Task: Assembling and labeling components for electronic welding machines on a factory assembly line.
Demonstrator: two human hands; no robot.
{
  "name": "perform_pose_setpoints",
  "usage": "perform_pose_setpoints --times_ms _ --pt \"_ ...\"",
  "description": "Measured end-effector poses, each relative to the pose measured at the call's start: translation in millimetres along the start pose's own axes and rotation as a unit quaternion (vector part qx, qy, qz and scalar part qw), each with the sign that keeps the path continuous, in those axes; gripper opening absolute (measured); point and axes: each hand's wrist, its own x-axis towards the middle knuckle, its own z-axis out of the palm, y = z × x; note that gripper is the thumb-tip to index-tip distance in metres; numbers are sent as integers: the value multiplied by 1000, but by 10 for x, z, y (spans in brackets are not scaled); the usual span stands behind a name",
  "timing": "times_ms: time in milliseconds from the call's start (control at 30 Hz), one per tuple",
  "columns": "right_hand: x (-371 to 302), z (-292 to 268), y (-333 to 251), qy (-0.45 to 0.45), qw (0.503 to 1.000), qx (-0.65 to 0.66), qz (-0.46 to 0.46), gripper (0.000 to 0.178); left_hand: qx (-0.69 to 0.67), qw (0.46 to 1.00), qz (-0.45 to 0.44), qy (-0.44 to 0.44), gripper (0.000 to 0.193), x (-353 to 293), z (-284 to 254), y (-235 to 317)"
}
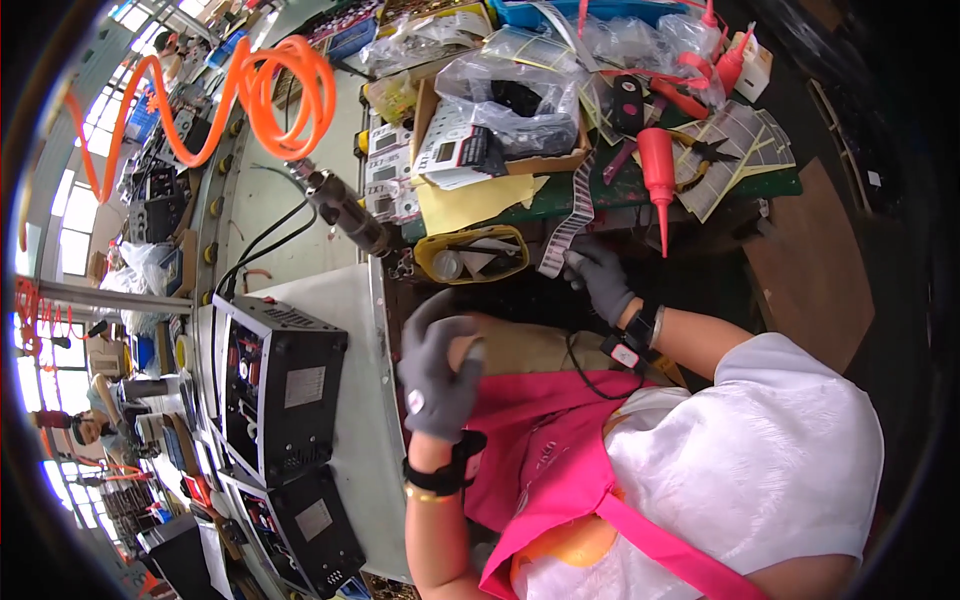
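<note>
My right hand (600,283), in a grey glove, pinches the lower end of a narrow strip of black-and-white labels (568,238). The strip hangs from the cluttered green bench edge. My left hand (436,375), also gloved in grey, is raised over my lap with fingers curved and thumb apart. No held thing shows in it, though a small pale patch is at its fingertip. Between the hands and the bench sits a yellow bin (472,256) with scraps inside. Beside the strip, a red squeeze bottle (656,170) lies with its nozzle over the edge.
Black metal-cased machines (290,385) stand on the pale workbench to the left. An orange coiled air hose (290,95) carries a power screwdriver (345,212). A cardboard box (425,120) with plastic bags, pliers (705,150) and label sheets (745,150) crowd the green bench.
</note>
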Motion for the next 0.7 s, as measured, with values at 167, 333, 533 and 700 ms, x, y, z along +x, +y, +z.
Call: perform_pose_setpoints --times_ms 167,333,533,700 --pt "-340 -67 -676 -112 994 -14 11 17 -75 985 48 -149 26 196 565 -155" --pt "-528 -129 -996 -179 983 -35 21 14 -266 915 -144 -268 25 256 901 -1" --pt "-525 -568 -1964 -149 842 -404 -326 15 -439 862 -172 -189 39 204 782 224" --pt "618 -1130 -2365 59 786 -548 -279 32 -419 867 -155 -222 40 261 749 382"
